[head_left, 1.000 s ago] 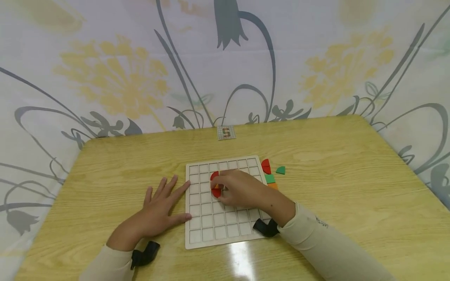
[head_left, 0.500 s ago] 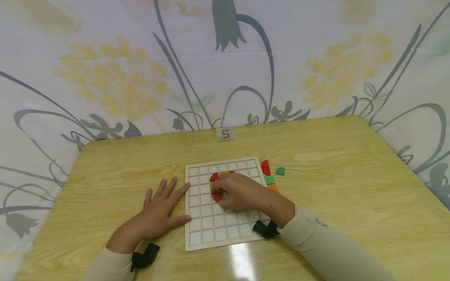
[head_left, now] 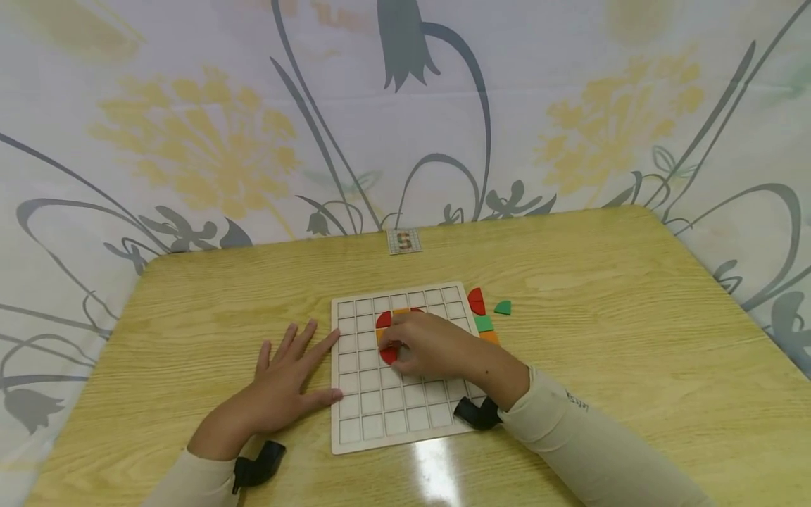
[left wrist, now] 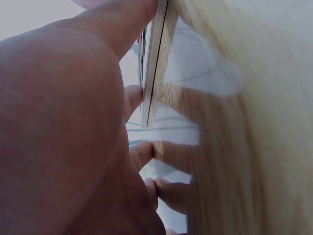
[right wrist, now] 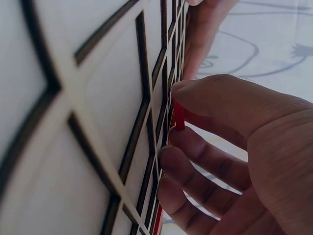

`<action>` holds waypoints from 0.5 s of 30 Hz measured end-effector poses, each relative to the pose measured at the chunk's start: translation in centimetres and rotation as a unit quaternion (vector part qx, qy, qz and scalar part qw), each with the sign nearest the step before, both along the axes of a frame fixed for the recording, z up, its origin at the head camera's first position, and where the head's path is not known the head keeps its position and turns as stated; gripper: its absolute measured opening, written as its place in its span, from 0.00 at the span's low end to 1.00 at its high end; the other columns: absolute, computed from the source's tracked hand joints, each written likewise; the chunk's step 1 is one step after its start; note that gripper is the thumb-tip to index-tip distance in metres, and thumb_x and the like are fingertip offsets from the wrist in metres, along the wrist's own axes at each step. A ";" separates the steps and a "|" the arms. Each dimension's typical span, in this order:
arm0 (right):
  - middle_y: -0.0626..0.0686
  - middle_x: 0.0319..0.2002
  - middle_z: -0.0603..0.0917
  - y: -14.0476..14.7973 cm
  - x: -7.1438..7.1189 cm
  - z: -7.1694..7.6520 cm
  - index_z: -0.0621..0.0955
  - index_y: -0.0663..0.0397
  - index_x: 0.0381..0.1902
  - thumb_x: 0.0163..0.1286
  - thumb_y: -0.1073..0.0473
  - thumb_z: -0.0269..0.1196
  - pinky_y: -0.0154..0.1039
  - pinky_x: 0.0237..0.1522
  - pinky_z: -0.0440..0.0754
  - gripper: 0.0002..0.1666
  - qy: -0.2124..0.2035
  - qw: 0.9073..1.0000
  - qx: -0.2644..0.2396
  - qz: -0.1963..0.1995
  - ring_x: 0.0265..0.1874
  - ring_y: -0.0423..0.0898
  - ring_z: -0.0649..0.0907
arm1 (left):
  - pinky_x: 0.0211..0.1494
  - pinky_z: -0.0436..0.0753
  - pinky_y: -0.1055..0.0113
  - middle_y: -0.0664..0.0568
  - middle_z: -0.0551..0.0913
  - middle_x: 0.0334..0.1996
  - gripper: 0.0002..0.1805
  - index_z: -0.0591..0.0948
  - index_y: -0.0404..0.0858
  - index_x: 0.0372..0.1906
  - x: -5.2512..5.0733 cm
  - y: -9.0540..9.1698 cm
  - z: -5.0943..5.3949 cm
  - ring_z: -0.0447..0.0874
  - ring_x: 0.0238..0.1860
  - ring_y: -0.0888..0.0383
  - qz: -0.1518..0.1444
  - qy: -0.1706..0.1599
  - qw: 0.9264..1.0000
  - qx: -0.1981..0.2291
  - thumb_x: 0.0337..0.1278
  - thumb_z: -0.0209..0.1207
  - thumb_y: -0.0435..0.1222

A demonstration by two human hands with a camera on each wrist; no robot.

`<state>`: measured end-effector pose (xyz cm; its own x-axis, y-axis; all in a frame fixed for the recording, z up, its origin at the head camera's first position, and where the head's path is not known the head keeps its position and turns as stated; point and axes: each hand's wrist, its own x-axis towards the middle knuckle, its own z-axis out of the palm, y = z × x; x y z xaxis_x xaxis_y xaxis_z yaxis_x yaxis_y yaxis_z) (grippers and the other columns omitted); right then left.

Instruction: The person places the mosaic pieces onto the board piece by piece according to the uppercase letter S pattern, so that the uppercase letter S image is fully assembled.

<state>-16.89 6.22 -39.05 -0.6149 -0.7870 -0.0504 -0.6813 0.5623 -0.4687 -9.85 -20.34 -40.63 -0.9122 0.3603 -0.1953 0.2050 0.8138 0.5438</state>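
Note:
A pale square grid board [head_left: 372,401] lies on the table. My right hand [head_left: 437,348] is over its middle, pinching a red quarter-round tile [right wrist: 179,115] between thumb and fingers, close against the grid in the right wrist view. Around those fingertips in the head view are a red tile [head_left: 383,320] in the grid, an orange tile [head_left: 401,311] and another red tile [head_left: 416,310], partly hidden by the hand. Fingers spread, my left hand [head_left: 281,384] rests on the table, its thumb and index fingertip touching the board's left edge.
Beside the board's right edge lie red tiles [head_left: 476,301], a green quarter-round tile [head_left: 503,308], a light green tile [head_left: 484,324] and an orange tile [head_left: 489,338]. A small pattern card [head_left: 404,241] sits at the table's far edge, before a flowered cloth [head_left: 342,105].
My right hand has drawn slightly nearer on the board, uncovering the orange and red tiles above it. It keeps its pinch. The left hand stays in place.

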 end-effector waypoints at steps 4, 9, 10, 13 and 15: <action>0.48 0.46 0.85 0.0 0.0 -0.1 0.87 0.52 0.47 0.65 0.63 0.66 0.35 0.50 0.81 0.12 0.008 1.000 -0.001 0.003 0.47 0.43 0.80 | 0.72 0.26 0.29 0.41 0.41 0.82 0.48 0.54 0.57 0.80 0.0 0.0 0.0 0.30 0.80 0.33 0.000 0.000 1.000 0.000 0.59 0.61 0.62; 0.48 0.46 0.85 0.0 0.0 -0.2 0.88 0.52 0.47 0.66 0.62 0.65 0.36 0.51 0.80 0.12 0.003 1.000 0.001 0.005 0.48 0.43 0.80 | 0.72 0.26 0.29 0.41 0.41 0.81 0.48 0.55 0.57 0.80 0.1 0.0 -0.1 0.30 0.80 0.33 0.001 -0.003 1.000 0.000 0.59 0.61 0.62; 0.48 0.47 0.85 0.0 0.0 -0.2 0.88 0.52 0.47 0.66 0.62 0.65 0.36 0.51 0.80 0.12 0.003 1.000 0.001 0.006 0.48 0.43 0.80 | 0.72 0.26 0.29 0.41 0.41 0.81 0.48 0.55 0.57 0.80 0.1 0.0 -0.1 0.30 0.80 0.33 0.001 -0.004 1.000 0.000 0.59 0.61 0.62; 0.47 0.47 0.85 0.1 0.0 -0.2 0.88 0.51 0.47 0.67 0.62 0.65 0.36 0.51 0.80 0.12 0.003 1.000 0.000 0.005 0.48 0.43 0.80 | 0.72 0.26 0.29 0.41 0.41 0.82 0.48 0.55 0.57 0.80 0.0 0.0 -0.1 0.29 0.80 0.33 0.001 -0.004 1.000 0.003 0.59 0.61 0.62; 0.47 0.47 0.85 0.1 0.0 -0.2 0.88 0.51 0.48 0.67 0.62 0.66 0.36 0.50 0.80 0.12 0.001 1.000 0.000 0.002 0.48 0.42 0.79 | 0.72 0.25 0.29 0.41 0.41 0.82 0.48 0.55 0.57 0.80 0.0 -0.1 -0.2 0.29 0.80 0.33 0.002 -0.005 1.000 0.004 0.59 0.61 0.62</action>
